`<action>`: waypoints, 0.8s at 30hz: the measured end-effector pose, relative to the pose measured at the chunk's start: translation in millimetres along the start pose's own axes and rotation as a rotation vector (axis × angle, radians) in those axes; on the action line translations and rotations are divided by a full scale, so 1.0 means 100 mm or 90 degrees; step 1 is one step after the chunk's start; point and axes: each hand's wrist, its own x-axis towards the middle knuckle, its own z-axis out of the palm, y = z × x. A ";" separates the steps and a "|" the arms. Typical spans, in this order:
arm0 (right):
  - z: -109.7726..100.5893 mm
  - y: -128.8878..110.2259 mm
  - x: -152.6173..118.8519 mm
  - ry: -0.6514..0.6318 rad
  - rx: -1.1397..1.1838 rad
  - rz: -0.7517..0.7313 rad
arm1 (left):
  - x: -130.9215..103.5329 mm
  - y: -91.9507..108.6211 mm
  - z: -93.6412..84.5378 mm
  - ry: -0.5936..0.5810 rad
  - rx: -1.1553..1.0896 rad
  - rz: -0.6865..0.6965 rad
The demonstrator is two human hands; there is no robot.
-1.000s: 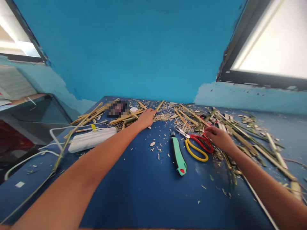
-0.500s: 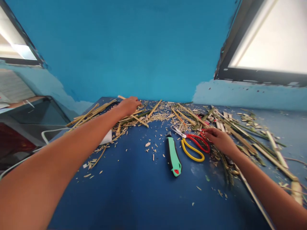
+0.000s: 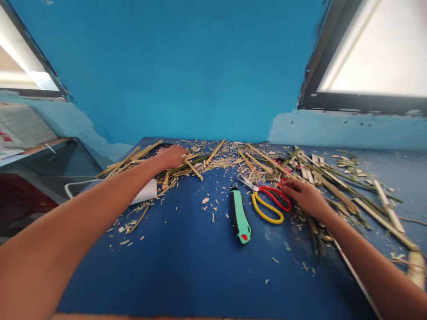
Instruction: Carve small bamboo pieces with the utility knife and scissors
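Note:
At the back left, my left hand reaches into a heap of split bamboo strips. Its fingers are curled, partly hidden, round a short bamboo strip that slants out in front. My right hand rests palm down beside the scissors, which have one red and one yellow handle. Its fingers are closed near the red handle, by a small red piece; what they pinch cannot be made out. Left of the scissors lies a green and black utility knife.
Pale shavings litter the back of the blue table. Bamboo pieces and green strips lie jumbled on the right. A white object sits under my left forearm, near a white cable. The blue wall stands behind.
My left hand has lowered and shifted slightly left, and the strip at its fingers has moved with it. My right hand stays in nearly the same place. The view has shifted a little.

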 end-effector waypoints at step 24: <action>-0.05 0.14 -0.07 -0.016 0.042 0.014 | 0.11 0.13 -0.02 -0.009 0.026 -0.202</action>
